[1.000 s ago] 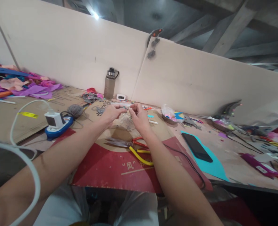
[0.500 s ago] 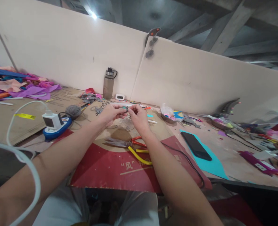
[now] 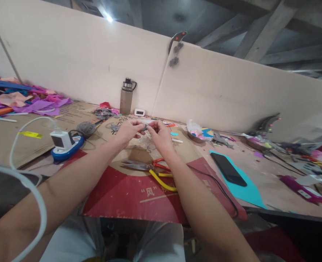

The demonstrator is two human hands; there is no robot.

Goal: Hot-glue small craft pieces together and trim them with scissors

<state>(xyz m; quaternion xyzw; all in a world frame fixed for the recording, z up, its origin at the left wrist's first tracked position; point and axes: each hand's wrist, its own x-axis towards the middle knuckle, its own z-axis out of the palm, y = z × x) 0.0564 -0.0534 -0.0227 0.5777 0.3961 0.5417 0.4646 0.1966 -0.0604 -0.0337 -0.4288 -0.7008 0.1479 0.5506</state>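
The left hand (image 3: 130, 131) and the right hand (image 3: 161, 135) meet above the middle of a cardboard sheet (image 3: 109, 203), thumbs and forefingers drawn together in a fine pinch. Between the 2 sets of fingertips sits a small grey-green piece (image 3: 145, 127), grasped from both sides; it is too small and too covered to tell its exact shape.

Nearer the person, on the sheet's red printed part, cutting tools (image 3: 139, 166) with red and yellow handles lie against each other, partly behind the right forearm. A black cable (image 3: 215, 180) runs over the sheet on the right. Left of the hands are a ball of grey yarn (image 3: 86, 128) and a blue power strip (image 3: 64, 155) with a white charger (image 3: 61, 140) plugged in. Beyond the hands, a grey-brown water bottle (image 3: 126, 98) stands upright near the pale partition (image 3: 95, 54), just beside a small white digital clock (image 3: 139, 112).

To the right, a shallow bowl (image 3: 195, 138) holds clear plastic wrap, and a black smartphone (image 3: 228, 169) lies on a turquoise sheet (image 3: 255, 198). Purple and pink scraps (image 3: 46, 104) are heaped at far left.
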